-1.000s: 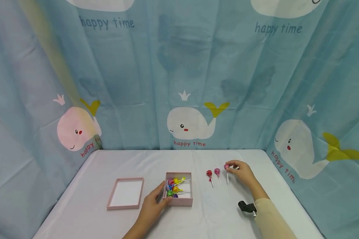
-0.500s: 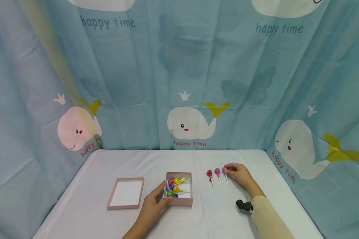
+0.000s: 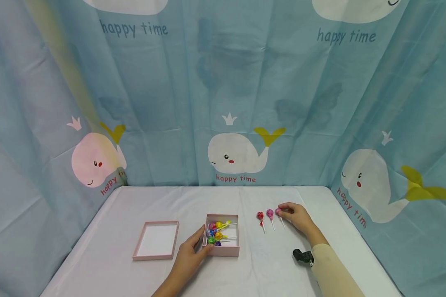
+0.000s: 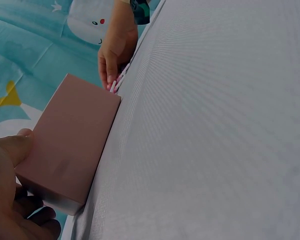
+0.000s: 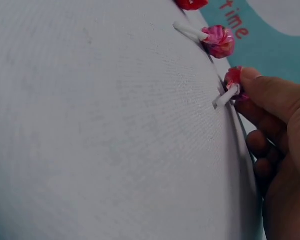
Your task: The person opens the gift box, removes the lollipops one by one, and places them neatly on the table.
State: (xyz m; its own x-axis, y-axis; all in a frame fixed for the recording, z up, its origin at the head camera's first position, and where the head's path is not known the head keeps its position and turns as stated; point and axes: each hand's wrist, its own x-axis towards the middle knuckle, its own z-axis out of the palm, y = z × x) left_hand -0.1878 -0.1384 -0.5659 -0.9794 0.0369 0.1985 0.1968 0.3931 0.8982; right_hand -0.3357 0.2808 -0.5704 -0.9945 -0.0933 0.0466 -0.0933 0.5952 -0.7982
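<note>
My left hand (image 3: 188,255) holds the near left corner of an open pink box (image 3: 224,251). In the left wrist view the thumb lies along one wall of that box (image 4: 72,145), fingers bent round the corner. Several wrapped lollipops (image 3: 218,235) lie inside, yellow, blue, green and others. At the right, my right hand (image 3: 299,216) pinches the head of a pink lollipop (image 3: 278,212) between thumb and fingers; its white stick (image 5: 226,97) points toward the near side. Just left of it lie another pink lollipop (image 3: 269,213) and a red lollipop (image 3: 260,215).
A shallow pink-rimmed lid (image 3: 156,259) with a white inside lies left of the box. The white cloth-covered table (image 3: 267,268) ends at a blue whale-print curtain (image 3: 238,95). A black device (image 3: 302,256) sticks out at the right sleeve.
My right hand has moved slightly left with the pink lollipop, bringing it closer to the other two. Its stick end has swung a little right. The left hand and box stay put.
</note>
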